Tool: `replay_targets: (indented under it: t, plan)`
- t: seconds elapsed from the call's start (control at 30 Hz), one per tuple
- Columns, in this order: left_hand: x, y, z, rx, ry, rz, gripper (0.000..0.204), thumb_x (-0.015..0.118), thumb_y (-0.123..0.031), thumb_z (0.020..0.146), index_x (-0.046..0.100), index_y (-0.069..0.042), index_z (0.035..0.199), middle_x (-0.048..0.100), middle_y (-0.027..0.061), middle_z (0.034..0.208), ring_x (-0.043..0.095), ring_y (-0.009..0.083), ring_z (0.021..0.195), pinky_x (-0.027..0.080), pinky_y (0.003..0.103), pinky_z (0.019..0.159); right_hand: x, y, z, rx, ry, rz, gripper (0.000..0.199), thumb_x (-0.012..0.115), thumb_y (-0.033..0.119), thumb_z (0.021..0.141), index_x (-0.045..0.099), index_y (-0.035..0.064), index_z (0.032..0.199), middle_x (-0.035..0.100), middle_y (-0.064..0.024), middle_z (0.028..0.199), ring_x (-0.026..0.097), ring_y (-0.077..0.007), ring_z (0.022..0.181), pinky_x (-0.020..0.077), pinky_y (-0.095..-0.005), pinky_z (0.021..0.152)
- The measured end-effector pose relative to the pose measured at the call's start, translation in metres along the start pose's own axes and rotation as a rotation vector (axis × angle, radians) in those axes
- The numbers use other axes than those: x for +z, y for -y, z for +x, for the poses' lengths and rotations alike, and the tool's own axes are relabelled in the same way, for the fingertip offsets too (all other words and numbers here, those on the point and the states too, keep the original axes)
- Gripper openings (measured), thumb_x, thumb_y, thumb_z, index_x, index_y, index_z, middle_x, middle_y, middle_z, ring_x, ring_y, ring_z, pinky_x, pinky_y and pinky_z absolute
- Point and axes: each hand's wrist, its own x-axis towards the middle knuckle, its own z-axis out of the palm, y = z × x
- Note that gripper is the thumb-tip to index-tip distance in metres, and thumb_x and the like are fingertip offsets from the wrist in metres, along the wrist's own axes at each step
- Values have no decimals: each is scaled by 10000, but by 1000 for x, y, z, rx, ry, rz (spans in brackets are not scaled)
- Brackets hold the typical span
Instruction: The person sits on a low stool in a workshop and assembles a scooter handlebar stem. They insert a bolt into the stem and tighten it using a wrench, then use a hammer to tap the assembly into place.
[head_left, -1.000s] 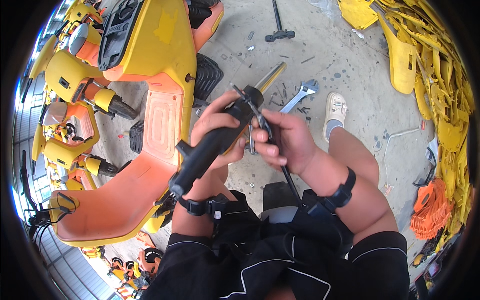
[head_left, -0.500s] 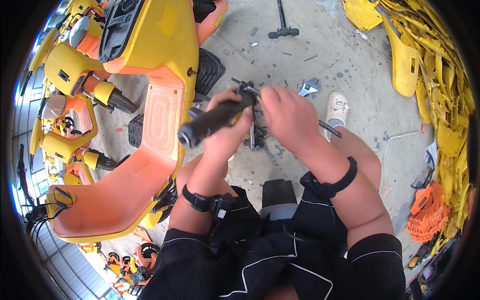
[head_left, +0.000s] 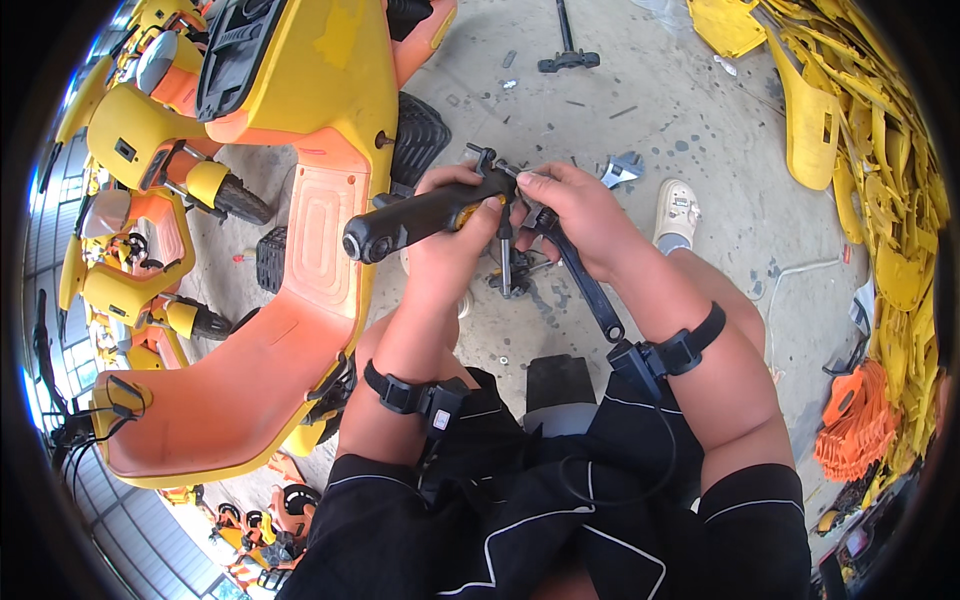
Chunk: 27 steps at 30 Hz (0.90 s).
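Note:
My left hand (head_left: 455,225) is wrapped round a thick black tubular part (head_left: 395,228) with a round, hollow-looking end pointing left. A patch of yellow shows under my left thumb. At the part's far end sits a small metal fitting (head_left: 484,158) with a cross pin. My right hand (head_left: 580,215) is closed beside it, thumb and finger at a slim metal piece by the fitting. A long dark wrench (head_left: 585,280) with a ring at its lower end hangs from the right hand. A silver rod (head_left: 506,262) stands below the black part; whether they join is hidden.
A yellow-and-orange scooter body (head_left: 325,225) stands close on my left, with more scooters beyond. On the floor lie an adjustable wrench (head_left: 622,170), a black fork-like part (head_left: 568,60) and a dark metal assembly (head_left: 512,275). Yellow panels (head_left: 880,200) and orange pieces (head_left: 857,425) pile at right.
The wrench has swung from pointing right to hanging down toward me. My right fingers have opened out somewhat near the fitting, and the black part has shifted slightly left and away.

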Motion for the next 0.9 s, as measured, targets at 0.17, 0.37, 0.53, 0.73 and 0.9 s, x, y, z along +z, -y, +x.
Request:
replay_targets:
  t: [0.17, 0.37, 0.53, 0.73, 0.9]
  plan:
    - [0, -1, -2, 39, 47, 58, 332, 731, -8, 800, 573, -58, 1087, 569, 190, 1242, 578, 256, 1161, 460, 393, 1006, -2, 2, 2, 28, 5, 61, 302, 557, 292, 1005, 527, -2, 1066, 646, -112, 850, 667, -205, 655, 433, -246, 414]
    - [1, -2, -3, 66, 86, 86, 354, 724, 11, 799, 553, -75, 1098, 545, 186, 1271, 583, 262, 1150, 479, 389, 983, -6, 2, 2, 56, 32, 89, 297, 556, 282, 1005, 540, -8, 1071, 643, -107, 843, 665, -199, 651, 431, -243, 418]
    - [2, -1, -5, 113, 149, 124, 369, 723, 27, 798, 544, -79, 1103, 522, 186, 1296, 601, 249, 1119, 516, 368, 924, -10, 1, 4, 51, 47, 34, 331, 568, 280, 987, 529, -28, 1102, 662, -126, 860, 679, -213, 651, 429, -253, 416]
    - [4, -1, -3, 123, 194, 128, 384, 723, 26, 802, 536, -89, 1116, 503, 164, 1290, 609, 226, 1076, 522, 346, 901, -5, -2, 4, 38, -79, -129, 251, 563, 246, 989, 554, 7, 1064, 659, -90, 837, 676, -217, 648, 447, -309, 434]
    - [4, -10, -5, -18, 81, 176, 291, 714, 7, 816, 579, -38, 1069, 590, 160, 1214, 591, 220, 1103, 472, 346, 977, -2, -22, 3, -878, -381, -1390, 146, 605, 187, 925, 526, 66, 945, 609, -89, 766, 645, -303, 679, 489, -418, 543]
